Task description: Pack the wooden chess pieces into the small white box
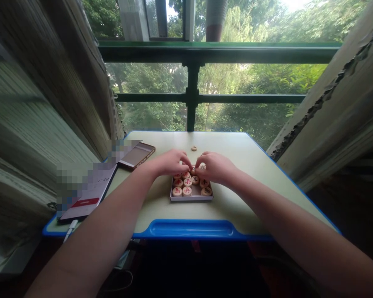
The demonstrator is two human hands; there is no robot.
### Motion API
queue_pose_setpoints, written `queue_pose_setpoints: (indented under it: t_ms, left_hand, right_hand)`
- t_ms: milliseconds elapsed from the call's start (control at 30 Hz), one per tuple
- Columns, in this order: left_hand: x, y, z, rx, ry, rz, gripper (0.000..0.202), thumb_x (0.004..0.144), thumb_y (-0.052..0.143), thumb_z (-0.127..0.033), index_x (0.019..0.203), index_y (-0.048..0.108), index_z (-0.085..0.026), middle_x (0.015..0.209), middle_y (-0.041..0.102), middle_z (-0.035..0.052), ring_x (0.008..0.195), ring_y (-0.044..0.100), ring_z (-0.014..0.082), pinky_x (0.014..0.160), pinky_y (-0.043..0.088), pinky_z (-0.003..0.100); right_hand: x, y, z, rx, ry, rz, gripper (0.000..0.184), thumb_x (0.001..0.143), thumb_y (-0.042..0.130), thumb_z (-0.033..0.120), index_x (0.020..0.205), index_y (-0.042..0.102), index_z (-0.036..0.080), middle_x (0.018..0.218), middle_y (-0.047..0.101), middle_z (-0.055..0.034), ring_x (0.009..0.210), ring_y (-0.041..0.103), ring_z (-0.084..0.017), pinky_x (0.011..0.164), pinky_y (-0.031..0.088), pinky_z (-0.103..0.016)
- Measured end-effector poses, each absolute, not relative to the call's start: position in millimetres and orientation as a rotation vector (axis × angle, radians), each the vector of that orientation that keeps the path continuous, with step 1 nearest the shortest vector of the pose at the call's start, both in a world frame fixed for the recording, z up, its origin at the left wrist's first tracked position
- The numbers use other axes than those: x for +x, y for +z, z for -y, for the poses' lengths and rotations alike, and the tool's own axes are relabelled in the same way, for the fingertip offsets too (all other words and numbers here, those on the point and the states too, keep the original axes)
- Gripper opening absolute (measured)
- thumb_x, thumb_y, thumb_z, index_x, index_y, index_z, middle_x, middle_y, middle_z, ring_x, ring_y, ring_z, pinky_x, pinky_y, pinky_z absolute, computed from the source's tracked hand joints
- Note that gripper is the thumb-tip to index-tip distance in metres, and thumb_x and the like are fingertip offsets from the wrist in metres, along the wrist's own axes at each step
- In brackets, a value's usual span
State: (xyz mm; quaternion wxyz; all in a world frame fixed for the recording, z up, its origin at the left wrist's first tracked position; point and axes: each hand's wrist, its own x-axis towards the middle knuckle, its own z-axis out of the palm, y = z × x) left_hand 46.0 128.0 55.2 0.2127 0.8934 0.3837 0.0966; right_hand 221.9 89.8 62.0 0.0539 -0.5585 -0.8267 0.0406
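Note:
A shallow open box (191, 199) stands on the table, with round wooden Chinese chess pieces (187, 182) in it, marked with red or dark characters. Over the box's far left part, my left hand (173, 162) has its fingers curled and closed; what lies between their tips is too small to make out. My right hand (215, 166) comes in from the other side, thumb and forefinger pinched on a chess piece at the far end of the box. Both hands' fingertips are close together and partly hide the far rows. A gap shows in the near row.
One loose round piece (194, 148) lies beyond the box. To the left are an open box lid (138, 155) and a tablet (90, 194) with a white cable (70, 230). The table (248, 207) has a blue edge and a front groove. Curtains (335, 95) flank the window railing (217, 53).

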Motion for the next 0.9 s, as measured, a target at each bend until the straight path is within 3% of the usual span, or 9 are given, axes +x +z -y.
queue_pose_setpoints:
  t_ms: [900]
  left_hand:
    - [52.4,50.4,-127.6,2.498,0.451,-1.090,0.031,0.066,0.048,-0.016,0.085,0.072,-0.018,0.089,0.061,0.0034,0.083,0.057,0.0162,0.078,0.046,0.024]
  right_hand:
    - [212.6,70.8,-72.7,-1.692,0.078,2.742,0.021,0.069,0.054,0.033,0.082,0.070,0.027,0.089,0.064,-0.0037,0.074,0.058,-0.017,0.056,0.037,-0.024]
